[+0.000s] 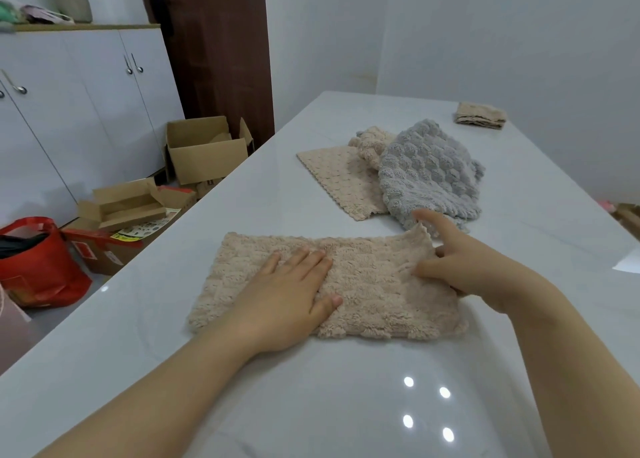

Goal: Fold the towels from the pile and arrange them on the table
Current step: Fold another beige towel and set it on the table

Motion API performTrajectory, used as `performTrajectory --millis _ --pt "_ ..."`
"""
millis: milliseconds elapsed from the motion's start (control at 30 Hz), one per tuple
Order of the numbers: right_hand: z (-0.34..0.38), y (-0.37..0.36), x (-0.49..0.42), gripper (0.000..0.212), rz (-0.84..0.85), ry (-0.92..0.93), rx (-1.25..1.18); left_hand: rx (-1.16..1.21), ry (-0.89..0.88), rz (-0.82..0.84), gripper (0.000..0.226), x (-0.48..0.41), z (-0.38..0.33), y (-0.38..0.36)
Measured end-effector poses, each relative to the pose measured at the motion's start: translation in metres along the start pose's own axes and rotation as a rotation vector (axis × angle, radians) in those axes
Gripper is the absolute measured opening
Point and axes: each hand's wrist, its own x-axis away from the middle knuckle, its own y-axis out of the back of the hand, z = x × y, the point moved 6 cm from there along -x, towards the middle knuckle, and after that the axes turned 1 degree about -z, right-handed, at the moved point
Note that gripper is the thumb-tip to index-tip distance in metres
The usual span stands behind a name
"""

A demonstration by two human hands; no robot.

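Presently the left hand (291, 295) presses flat on the beige towel (374, 308), the right hand (464, 267) pinching its edge.

Open table (263, 208) left of towel pile (415, 173); wall (519, 42) behind.

Near the white table's (311, 405) near edge, the closest towel (381, 295) is plain beige. Further in, a grey towel (426, 173) carries a bubble pattern; the pale beige towel (332, 177) beside it shows small scales.

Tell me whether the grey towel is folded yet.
No: the grey towel lies in a crumpled heap behind the nearest beige towel.
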Motion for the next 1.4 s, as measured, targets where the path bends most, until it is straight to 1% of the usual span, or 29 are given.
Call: performTrajectory --millis 33,67,133,167,233,267,300,333,400,433,500,567,600,667,733,800,900,967,1067,1200,1300,1400 --pt "0.004 0.001 0.001 0.071 -0.001 0.007 -0.064 0.030 -0.012 0.005 0.064 0.000 0.000 0.002" --pt "0.009 0.002 0.001 0.071 -0.004 0.021 -0.131 0.109 -0.019 -0.004 0.063 0.000 0.002 0.006" --pt "0.021 0.002 0.001 0.071 -0.020 0.062 -0.248 0.414 0.031 -0.099 0.062 0.001 0.016 0.023" --pt "0.028 0.000 0.001 0.070 -0.027 0.086 -0.294 0.591 0.103 -0.197 0.056 0.003 0.029 0.033" --pt "0.044 -0.008 0.001 0.069 -0.017 0.127 -0.378 0.922 0.301 -0.435 0.030 0.013 0.063 0.050" --pt "0.053 -0.015 -0.001 0.069 -0.008 0.145 -0.422 1.084 0.398 -0.514 0.019 0.019 0.079 0.054" --pt "0.061 -0.023 -0.003 0.068 0.000 0.160 -0.466 1.230 0.478 -0.533 0.016 0.024 0.092 0.055" --pt "0.070 -0.032 -0.006 0.068 0.007 0.174 -0.500 1.352 0.539 -0.502 0.015 0.027 0.100 0.054" --pt "0.087 -0.053 -0.012 0.065 0.022 0.198 -0.530 1.460 0.607 -0.369 0.019 0.032 0.108 0.048" --pt "0.095 -0.063 -0.015 0.064 0.035 0.209 -0.531 1.470 0.617 -0.302 0.023 0.033 0.108 0.045" --pt "0.108 -0.084 -0.017 0.062 0.098 0.242 -0.526 1.468 0.610 -0.219 0.028 0.033 0.107 0.043" --pt "0.115 -0.097 -0.015 0.057 0.191 0.266 -0.559 1.458 0.589 -0.176 0.031 0.031 0.104 0.042" --pt "0.116 -0.099 -0.014 0.052 0.211 0.270 -0.589 1.448 0.584 -0.169 0.033 0.030 0.102 0.042" --pt "0.111 -0.093 -0.015 0.041 0.160 0.260 -0.650 1.414 0.588 -0.179 0.033 0.028 0.100 0.040" --pt "0.101 -0.084 -0.017 0.032 0.048 0.232 -0.675 1.374 0.569 -0.203 0.034 0.026 0.097 0.039" --pt "0.093 -0.078 -0.018 0.022 -0.042 0.200 -0.645 1.291 0.511 -0.215 0.036 0.024 0.093 0.038" --pt "0.086 -0.078 -0.017 0.013 -0.081 0.191 -0.575 1.107 0.402 -0.240 0.039 0.022 0.088 0.040" --pt "0.085 -0.076 -0.016 0.011 -0.114 0.209 -0.548 1.075 0.379 -0.286 0.037 0.023 0.089 0.045" --pt "0.084 -0.072 -0.015 0.013 -0.186 0.244 -0.522 1.107 0.407 -0.326 0.031 0.027 0.099 0.052" --pt "0.085 -0.073 -0.015 0.016 -0.258 0.277 -0.453 1.079 0.458 -0.279 0.028 0.034 0.115 0.056" --pt "0.085 -0.079 -0.015 0.016 -0.240 0.288 -0.372 0.981 0.471 -0.237 0.028 0.034 0.117 0.051" --pt "0.082 -0.088 -0.016 0.024 -0.174 0.274 -0.222 0.840 0.479 -0.232 0.027 0.032 0.117 0.048"
